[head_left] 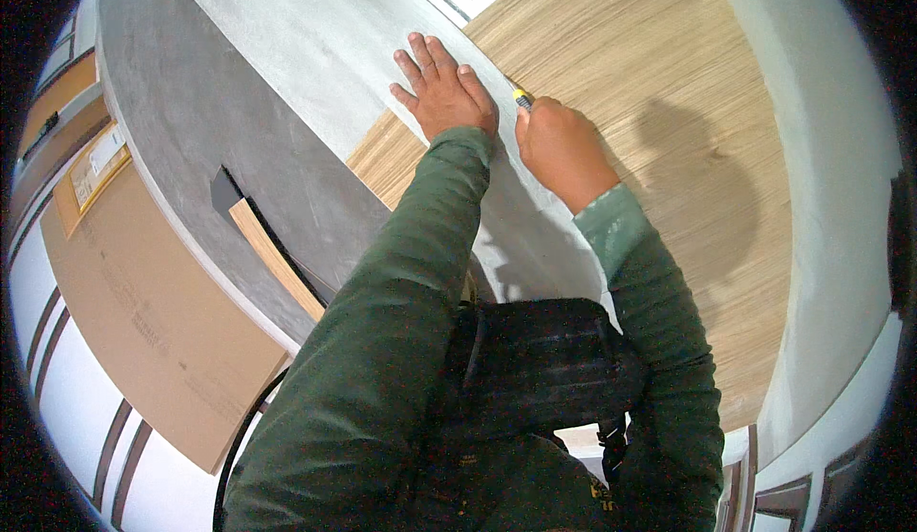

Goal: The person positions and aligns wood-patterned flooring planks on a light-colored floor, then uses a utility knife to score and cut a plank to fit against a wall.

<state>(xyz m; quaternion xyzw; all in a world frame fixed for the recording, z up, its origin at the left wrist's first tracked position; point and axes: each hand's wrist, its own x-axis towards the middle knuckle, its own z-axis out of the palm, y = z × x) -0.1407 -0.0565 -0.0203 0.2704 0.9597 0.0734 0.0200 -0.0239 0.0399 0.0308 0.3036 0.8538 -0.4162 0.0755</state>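
My left hand (445, 93) lies flat with its fingers spread on a pale grey sheet (306, 45). Just to its right, my right hand (568, 150) is wrapped round a utility knife (522, 98) with a yellow and dark handle. The knife's thin tip points up and left, at the border between the grey surface and a wood-grain sheet (621, 45). Most of the handle is hidden in my fist. A wood-grain strip (382, 159) shows beside my left wrist.
Left of my hands lies a dark grey sheet (172, 83), bearing a narrow wood-edged offcut (277, 260) and a small dark piece (225, 191). Beyond is brown cardboard (153, 293) with a yellow envelope (95, 164). A black bag (544, 360) hangs at my front.
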